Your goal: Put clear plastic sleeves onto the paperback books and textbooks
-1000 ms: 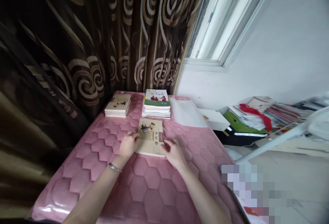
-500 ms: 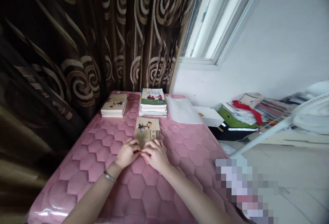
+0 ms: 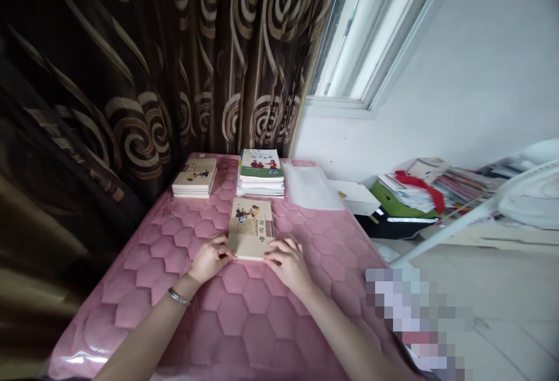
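Observation:
A beige book (image 3: 252, 226) with a picture on its cover lies flat on the pink quilted table cover (image 3: 244, 323). My left hand (image 3: 211, 258) rests at the book's near left corner, fingers curled against its edge. My right hand (image 3: 287, 261) sits at the near right corner, fingers spread and touching the edge. Behind the book stands a stack of books with a green cover (image 3: 261, 172) on top. A smaller beige stack (image 3: 195, 177) lies to its left.
A clear plastic sheet (image 3: 309, 186) lies at the table's far right. Dark patterned curtains (image 3: 152, 78) hang behind and to the left. Right of the table are a white box (image 3: 354, 196), a green box with piled papers (image 3: 413, 194) and a white fan (image 3: 530, 194).
Half a second ago both hands met over the book's near edge. They have since moved apart to its two near corners. The book stays flat.

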The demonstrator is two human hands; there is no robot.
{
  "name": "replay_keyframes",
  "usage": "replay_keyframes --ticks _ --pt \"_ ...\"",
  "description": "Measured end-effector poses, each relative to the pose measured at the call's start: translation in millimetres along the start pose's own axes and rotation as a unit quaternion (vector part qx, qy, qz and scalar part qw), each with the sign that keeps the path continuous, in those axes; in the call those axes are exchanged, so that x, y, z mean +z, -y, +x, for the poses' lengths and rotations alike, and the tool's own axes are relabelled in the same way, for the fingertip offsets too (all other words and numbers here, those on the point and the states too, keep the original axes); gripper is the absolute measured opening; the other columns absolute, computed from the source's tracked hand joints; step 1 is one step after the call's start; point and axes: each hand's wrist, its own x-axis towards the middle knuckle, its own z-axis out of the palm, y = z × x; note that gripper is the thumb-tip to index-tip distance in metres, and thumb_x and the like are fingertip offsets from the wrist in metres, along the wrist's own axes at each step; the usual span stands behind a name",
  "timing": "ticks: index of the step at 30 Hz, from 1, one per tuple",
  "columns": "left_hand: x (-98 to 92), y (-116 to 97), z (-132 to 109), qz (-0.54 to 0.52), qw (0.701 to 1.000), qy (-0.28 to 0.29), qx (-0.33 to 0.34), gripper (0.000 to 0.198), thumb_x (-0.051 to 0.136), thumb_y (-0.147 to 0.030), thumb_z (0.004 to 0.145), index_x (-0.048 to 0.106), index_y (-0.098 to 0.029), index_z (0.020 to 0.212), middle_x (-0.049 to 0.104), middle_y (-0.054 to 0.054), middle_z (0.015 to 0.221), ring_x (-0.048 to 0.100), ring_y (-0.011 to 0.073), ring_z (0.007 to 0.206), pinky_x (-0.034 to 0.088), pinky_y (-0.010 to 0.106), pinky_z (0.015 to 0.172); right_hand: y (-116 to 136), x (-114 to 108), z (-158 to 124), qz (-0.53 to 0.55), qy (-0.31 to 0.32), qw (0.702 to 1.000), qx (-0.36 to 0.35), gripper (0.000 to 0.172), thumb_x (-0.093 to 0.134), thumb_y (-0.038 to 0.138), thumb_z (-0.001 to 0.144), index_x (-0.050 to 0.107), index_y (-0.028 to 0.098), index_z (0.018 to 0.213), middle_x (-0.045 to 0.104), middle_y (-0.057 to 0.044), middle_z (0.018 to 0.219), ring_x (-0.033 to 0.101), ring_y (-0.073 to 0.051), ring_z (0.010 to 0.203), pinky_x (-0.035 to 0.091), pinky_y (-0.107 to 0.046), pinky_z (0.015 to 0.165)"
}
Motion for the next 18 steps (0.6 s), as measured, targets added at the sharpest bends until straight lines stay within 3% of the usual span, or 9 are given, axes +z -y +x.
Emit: replay_keyframes --ticks 5,13,18 --pt "-0.7 5 -6 -0.018 1.0 -0.003 -0.011 0.018 0.061 -0.024 0.083 0.071 -0.023 0.068 0.061 0.002 0.074 0.057 0.0136 0.072 0.045 0.024 0.069 -15 -7 -12 0.01 0.002 1.0 0.028 0.009 0.066 0.027 0.083 0.074 0.03 0.079 0.067 -0.003 0.098 0.056 -0.019 0.092 0.033 -0.034 0.078" --pt "3.3 5 -7 -0.084 0.995 -0.044 -0.001 0.024 0.059 -0.024 0.084 0.07 -0.019 0.064 0.062 0.002 0.068 0.057 0.0116 0.065 0.045 0.022 0.064 -23 3 -14 0.113 -0.016 0.993 0.023 0.021 0.056 0.026 0.089 0.074 0.027 0.079 0.065 -0.004 0.093 0.061 -0.017 0.088 0.042 -0.033 0.083" --pt "-0.5 2 -7 -0.144 0.987 -0.023 -0.059 0.023 0.063 -0.03 0.082 0.071 -0.018 0.064 0.059 0.002 0.069 0.057 0.0118 0.065 0.046 0.023 0.065 -24 -2 -13 0.203 -0.006 0.979 0.028 0.017 0.059 0.029 0.086 0.075 0.027 0.085 0.064 -0.006 0.095 0.061 -0.018 0.088 0.049 -0.032 0.08"
